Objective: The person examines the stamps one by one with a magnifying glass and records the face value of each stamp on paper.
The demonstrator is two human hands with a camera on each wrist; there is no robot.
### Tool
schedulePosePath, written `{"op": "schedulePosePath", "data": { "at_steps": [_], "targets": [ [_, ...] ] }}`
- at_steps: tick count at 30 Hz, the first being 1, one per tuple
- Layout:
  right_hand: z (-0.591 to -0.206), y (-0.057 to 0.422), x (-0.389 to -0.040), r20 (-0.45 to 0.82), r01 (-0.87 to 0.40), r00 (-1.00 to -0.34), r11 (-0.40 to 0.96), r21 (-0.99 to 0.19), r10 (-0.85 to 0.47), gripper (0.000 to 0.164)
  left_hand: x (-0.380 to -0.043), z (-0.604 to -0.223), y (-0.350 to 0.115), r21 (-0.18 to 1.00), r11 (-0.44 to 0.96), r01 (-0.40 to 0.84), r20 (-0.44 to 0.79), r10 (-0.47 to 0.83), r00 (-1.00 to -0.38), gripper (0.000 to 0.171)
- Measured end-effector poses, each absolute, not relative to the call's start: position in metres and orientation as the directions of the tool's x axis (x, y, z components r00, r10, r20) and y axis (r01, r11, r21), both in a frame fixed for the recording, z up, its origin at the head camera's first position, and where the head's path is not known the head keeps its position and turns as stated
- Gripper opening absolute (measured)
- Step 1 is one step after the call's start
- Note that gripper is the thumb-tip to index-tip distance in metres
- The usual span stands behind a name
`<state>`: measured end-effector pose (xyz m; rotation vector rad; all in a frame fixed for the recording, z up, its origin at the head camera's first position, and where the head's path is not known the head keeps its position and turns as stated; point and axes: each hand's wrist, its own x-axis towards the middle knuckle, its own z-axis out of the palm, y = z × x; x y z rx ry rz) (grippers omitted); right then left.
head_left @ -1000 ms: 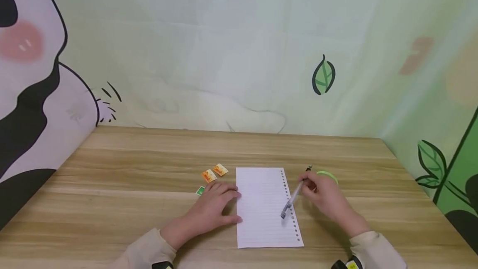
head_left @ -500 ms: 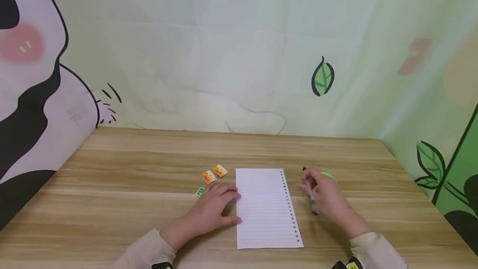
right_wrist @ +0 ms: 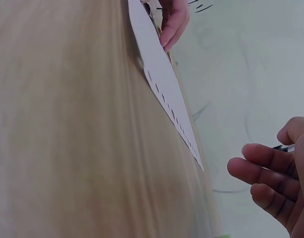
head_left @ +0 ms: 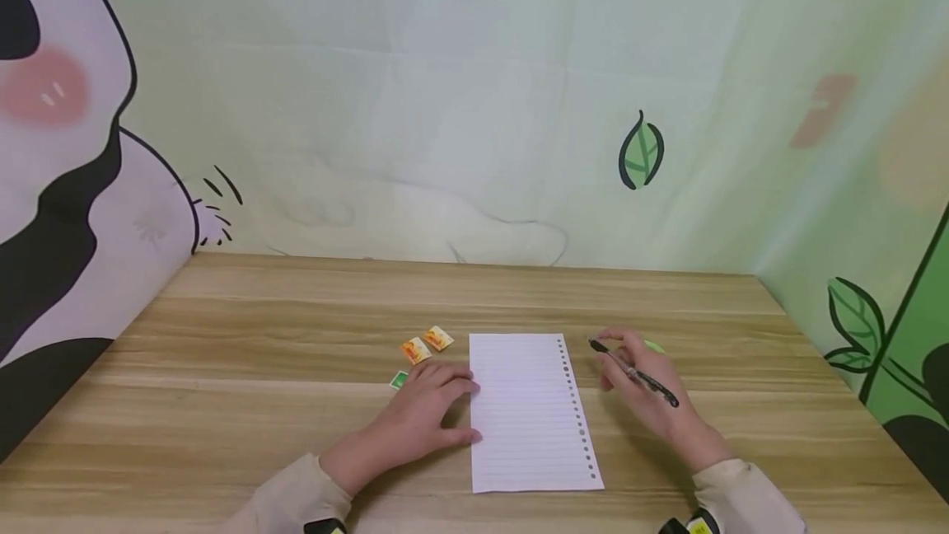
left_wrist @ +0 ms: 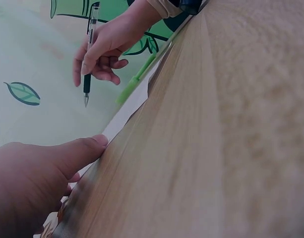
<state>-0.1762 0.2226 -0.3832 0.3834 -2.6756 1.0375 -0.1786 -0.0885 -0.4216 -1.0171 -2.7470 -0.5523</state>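
A lined sheet of loose-leaf paper lies on the table with its punched holes along the right side. At its left edge rests my left hand, thumb and fingertips spread along the margin, as the thumb also shows in the left wrist view. My right hand holds a clear-barrelled pen between thumb and fingers, right of the sheet. In the left wrist view the pen's tip points down, raised off the table. The right wrist view shows only a sliver of the pen behind the thumb.
Two small orange-and-white packets and a small green-and-white piece lie beyond my left hand, the green one partly covered. A light green slender object lies behind my right hand. A printed backdrop stands behind the wooden table.
The pen has turned in my right hand: its rear end swung from over the sheet to the right, across the hand, and its tip now points left. My left hand and the paper stayed put.
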Motion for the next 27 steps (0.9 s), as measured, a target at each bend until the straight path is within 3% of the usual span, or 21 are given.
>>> {"op": "schedulePosePath", "data": {
  "at_steps": [5, 11, 21, 27],
  "targets": [
    [-0.386, 0.224, -0.178, 0.294, -0.327, -0.942, 0.654, -0.682, -0.164, 0.023, -0.178, -0.422, -0.088, 0.28, 0.702, 0.655, 0.275, 0.595, -0.755, 0.053],
    [-0.385, 0.225, -0.18, 0.181, -0.264, -0.963, 0.567, -0.78, -0.2, 0.029, -0.179, -0.422, -0.088, 0.271, 0.705, 0.656, 0.275, 0.596, -0.754, 0.054],
    [-0.379, 0.225, -0.183, 0.103, -0.214, -0.964, 0.49, -0.845, -0.244, 0.034, -0.18, -0.42, -0.088, 0.283, 0.709, 0.646, 0.257, 0.593, -0.763, 0.054],
    [-0.371, 0.219, -0.186, 0.062, -0.136, -0.985, 0.502, -0.854, -0.162, 0.027, -0.179, -0.422, -0.088, 0.279, 0.712, 0.645, 0.256, 0.592, -0.764, 0.053]
  ]
}}
